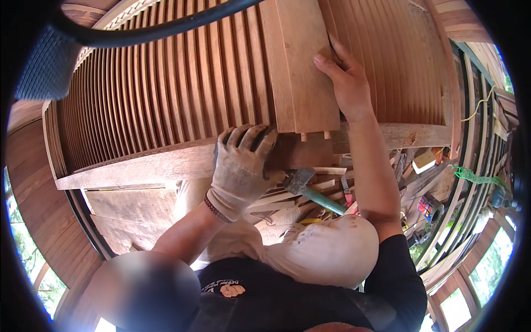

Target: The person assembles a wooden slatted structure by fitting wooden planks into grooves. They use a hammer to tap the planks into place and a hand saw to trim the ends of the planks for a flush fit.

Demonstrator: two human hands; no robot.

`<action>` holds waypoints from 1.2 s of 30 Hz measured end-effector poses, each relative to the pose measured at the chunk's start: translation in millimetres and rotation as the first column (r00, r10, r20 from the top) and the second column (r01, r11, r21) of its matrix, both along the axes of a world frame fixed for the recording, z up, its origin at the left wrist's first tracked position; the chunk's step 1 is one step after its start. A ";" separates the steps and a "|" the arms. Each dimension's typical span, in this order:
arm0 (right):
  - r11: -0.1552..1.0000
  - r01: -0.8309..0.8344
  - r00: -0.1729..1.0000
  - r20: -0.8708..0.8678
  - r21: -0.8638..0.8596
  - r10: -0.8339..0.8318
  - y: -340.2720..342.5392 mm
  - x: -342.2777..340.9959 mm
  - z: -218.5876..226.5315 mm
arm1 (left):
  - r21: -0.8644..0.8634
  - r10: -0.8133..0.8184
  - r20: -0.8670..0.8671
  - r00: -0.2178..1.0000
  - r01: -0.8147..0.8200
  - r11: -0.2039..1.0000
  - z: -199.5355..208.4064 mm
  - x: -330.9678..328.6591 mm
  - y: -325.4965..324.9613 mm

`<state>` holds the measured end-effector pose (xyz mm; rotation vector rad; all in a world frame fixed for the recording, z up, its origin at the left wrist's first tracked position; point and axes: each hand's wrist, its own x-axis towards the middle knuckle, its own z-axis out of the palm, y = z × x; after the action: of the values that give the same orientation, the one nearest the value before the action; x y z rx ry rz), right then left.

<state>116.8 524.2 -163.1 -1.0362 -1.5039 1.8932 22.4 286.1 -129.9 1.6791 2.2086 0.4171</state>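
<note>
A large wooden panel with close vertical slats (166, 83) spans the view in front of me. My left hand (240, 166), in a stained white work glove, is closed with its fingers curled over the panel's lower rail (149, 166). Close to its thumb is a darker wooden block (307, 154). A wide wooden board (307, 66) with small pegs at its lower end lies over the panel. My bare right hand (351, 83) grips this board by its right edge, thumb on its face. The fingertips behind the edge are partly hidden.
Below the panel, a hammer (326, 200) with a teal handle lies by my knee among wood offcuts (276, 203). Green netting or cord (470, 175) and stacked long timber strips are at the right. A dark strap (166, 34) crosses the upper left.
</note>
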 end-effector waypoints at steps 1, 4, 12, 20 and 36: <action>1.000 0.000 1.000 0.012 0.014 0.000 0.8 0.3 -1.3 | 0.019 0.002 0.022 1.000 -0.003 1.000 -0.8 0.0 -1.4; 0.998 -0.001 1.000 0.014 0.059 0.000 4.0 -0.6 -4.0 | 0.044 0.007 0.024 1.000 -0.008 0.999 -4.5 -0.7 2.2; 0.990 -0.062 0.998 0.018 0.129 0.060 2.5 -2.0 -7.7 | 0.000 0.032 0.050 0.998 -0.032 0.999 -1.9 5.2 -6.5; 0.986 -0.055 0.998 0.039 0.156 0.049 2.5 -3.0 -10.1 | 0.071 0.028 0.060 0.998 -0.032 0.997 -5.6 -0.5 -3.8; 0.929 -0.184 0.900 0.435 0.322 0.027 18.4 -1.0 9.5 | 0.004 0.053 0.064 0.997 -0.053 0.999 -3.1 -4.5 2.9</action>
<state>115.8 542.6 -153.6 -1.2621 -2.0980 1.4292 17.9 289.1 -132.9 1.5903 2.2113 0.4850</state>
